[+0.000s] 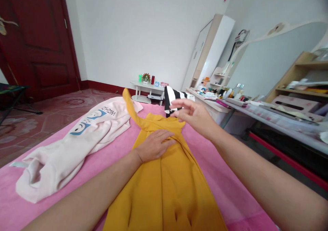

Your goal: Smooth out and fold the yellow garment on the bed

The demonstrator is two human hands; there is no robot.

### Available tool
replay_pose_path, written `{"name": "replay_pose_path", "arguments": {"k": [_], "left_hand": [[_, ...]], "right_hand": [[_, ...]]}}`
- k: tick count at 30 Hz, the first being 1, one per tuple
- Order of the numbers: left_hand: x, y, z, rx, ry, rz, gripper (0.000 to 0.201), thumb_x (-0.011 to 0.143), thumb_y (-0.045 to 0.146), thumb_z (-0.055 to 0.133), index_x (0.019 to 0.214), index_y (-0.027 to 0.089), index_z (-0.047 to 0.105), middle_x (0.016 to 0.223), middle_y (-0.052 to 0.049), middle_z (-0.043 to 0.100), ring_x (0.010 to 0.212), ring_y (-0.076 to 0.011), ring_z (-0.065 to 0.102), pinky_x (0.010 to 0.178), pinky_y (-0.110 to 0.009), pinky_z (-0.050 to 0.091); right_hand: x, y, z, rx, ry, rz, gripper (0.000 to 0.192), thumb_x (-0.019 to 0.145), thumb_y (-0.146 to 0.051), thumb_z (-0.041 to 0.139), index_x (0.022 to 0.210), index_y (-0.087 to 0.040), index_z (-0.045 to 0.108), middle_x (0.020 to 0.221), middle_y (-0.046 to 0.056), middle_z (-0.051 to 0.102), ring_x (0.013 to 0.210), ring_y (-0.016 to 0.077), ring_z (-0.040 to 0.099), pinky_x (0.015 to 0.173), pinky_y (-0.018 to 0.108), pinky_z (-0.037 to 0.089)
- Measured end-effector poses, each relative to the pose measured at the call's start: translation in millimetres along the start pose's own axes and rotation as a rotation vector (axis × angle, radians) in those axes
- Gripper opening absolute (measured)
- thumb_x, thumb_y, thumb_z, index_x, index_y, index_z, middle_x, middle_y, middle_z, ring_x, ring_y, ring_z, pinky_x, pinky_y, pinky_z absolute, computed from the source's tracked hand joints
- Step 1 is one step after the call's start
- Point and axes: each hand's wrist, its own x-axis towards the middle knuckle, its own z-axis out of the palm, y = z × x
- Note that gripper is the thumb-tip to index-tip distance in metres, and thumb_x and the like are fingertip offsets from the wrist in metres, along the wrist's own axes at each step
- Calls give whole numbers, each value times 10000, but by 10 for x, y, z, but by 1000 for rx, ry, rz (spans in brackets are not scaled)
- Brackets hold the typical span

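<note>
yellow garment (166, 179): matt smooth cloth | pink sweatshirt (77, 138): soft matt cloth | bed cover (225, 190): pink matt cloth

The dress (166, 179) is plain mustard yellow. It lies on a bed (225, 190) with a bright pink cover. The sweatshirt (77, 145) is pale pink with blue and white print and dark letters. Behind is a cloth (175, 99) with black and white stripes. The door (38, 36) is dark red, the wall (143, 29) white.
</note>
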Motion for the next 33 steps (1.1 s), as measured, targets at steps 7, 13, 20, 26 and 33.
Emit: {"name": "replay_pose_path", "arguments": {"k": [7,13,20,26,33], "left_hand": [[-188,-365,179,53,-31,-520,564,790,292,586,1327,186,451,1322,-119,478,1277,-294,351,1074,-482,253],[-199,-578,302,-11,-83,-647,373,814,191,516,1179,233,585,1125,-58,610,1079,-216,525,957,-350,400],[-67,-845,266,121,-308,-658,343,795,168,505,1084,286,649,1025,-39,631,978,-203,589,762,-279,461],[220,-1024,17,259,-416,-450,269,818,155,480,990,233,672,951,-71,624,863,-207,618,667,-281,430],[603,-1190,-439,431,-334,-286,210,835,195,496,925,172,685,905,-101,593,847,-230,596,624,-296,398]], "right_hand": [[-1498,750,106,-434,-83,349,557,724,-329,631,1256,-223,505,1180,82,563,1050,229,557,844,343,464],[-2170,754,227,-257,-98,616,619,738,-313,599,1331,-213,450,908,20,619,703,134,592,650,225,464],[-2267,887,135,-266,90,578,559,650,-340,663,1182,-200,566,1046,71,610,944,208,585,802,262,470],[-2208,792,177,59,-32,738,328,726,-493,602,637,-181,560,578,-17,522,550,116,497,501,197,388],[-1997,440,191,307,38,792,385,711,-577,615,721,-197,552,596,-20,509,509,108,482,454,194,375]]}}
